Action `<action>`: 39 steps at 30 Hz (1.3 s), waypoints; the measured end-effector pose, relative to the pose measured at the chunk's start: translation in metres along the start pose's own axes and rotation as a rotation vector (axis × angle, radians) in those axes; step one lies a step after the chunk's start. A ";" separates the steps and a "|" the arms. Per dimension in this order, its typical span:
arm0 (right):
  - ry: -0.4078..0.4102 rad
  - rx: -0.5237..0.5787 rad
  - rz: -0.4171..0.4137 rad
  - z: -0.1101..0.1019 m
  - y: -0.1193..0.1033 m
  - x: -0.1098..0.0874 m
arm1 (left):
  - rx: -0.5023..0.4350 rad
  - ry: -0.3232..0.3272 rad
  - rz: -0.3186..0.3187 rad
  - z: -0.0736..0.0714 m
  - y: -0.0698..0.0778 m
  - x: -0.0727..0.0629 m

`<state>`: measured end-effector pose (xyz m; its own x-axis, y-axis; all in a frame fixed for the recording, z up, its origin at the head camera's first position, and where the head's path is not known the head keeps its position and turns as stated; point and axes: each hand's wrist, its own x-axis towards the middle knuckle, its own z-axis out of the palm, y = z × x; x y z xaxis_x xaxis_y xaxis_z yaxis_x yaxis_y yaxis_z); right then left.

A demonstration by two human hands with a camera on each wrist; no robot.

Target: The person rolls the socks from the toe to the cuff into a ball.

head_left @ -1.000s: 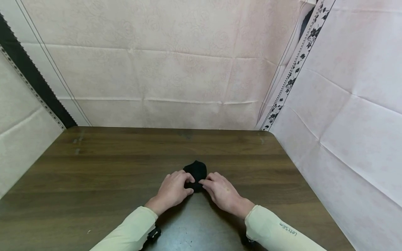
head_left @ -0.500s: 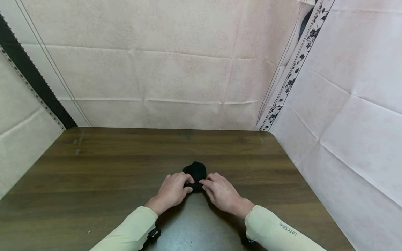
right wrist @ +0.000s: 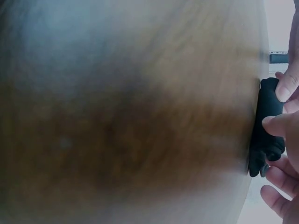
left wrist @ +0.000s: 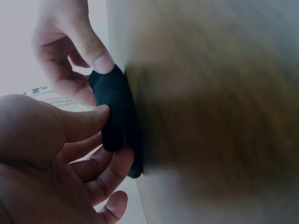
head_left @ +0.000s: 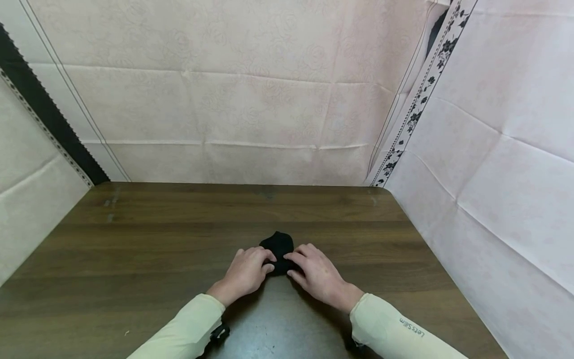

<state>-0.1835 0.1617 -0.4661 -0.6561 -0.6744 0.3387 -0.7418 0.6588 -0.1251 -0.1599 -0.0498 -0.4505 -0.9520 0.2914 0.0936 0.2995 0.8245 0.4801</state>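
A black sock (head_left: 277,243), partly rolled into a thick tube, lies on the wooden table between the two hands. Its flat, rounded far part shows past the fingers in the head view. The left hand (head_left: 244,271) pinches the left end of the roll (left wrist: 114,100), thumb on top and a fingertip tucked at the open end. At the opposite end the right hand (head_left: 318,274) holds the roll (right wrist: 268,109) between thumb and fingers. Parts of the roll are hidden behind the fingertips in the head view.
The brown wood-grain table (head_left: 157,249) spreads to both sides. Pale patterned cloth (head_left: 251,109) hangs behind its far edge, with more white cloth (head_left: 502,149) along the right. Small tape marks (head_left: 109,209) show at the far left of the table.
The sock has shifted very slightly left and nearer. The right thumb and forefinger have spread a little and settled farther over the roll; the left hand has moved barely.
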 end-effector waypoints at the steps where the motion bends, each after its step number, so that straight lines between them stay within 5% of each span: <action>1: 0.005 0.002 -0.002 0.000 0.000 0.000 | -0.001 -0.003 -0.005 0.000 0.000 0.000; 15: 0.031 0.014 -0.051 0.001 0.000 -0.002 | 0.000 0.003 -0.031 0.000 0.001 0.000; 39: -0.036 -0.017 -0.015 0.001 -0.001 -0.001 | -0.014 0.050 -0.014 0.001 0.002 -0.003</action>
<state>-0.1821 0.1611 -0.4673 -0.6495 -0.6960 0.3062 -0.7496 0.6536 -0.1046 -0.1562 -0.0484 -0.4504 -0.9580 0.2554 0.1302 0.2861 0.8214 0.4933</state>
